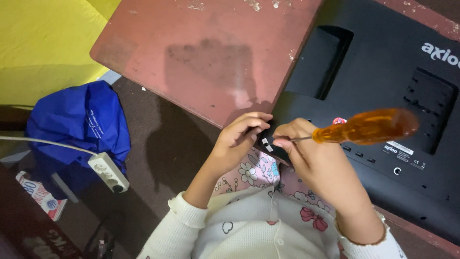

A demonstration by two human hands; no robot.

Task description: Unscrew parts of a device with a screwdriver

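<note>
1. Screwdriver with amber handle lies across the right hand, shaft pinched, tip at the black monitor's near corner.
2. Left hand pinches that corner.
3. Handle looks rigid, smooth, likely light; best gripped there.
4. Monitor lies back-up on the reddish surface.

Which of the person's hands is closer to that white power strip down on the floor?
Left. The left hand is at the monitor's corner, on the power strip's side; the right hand, holding the orange-handled screwdriver, is beyond it.
</note>
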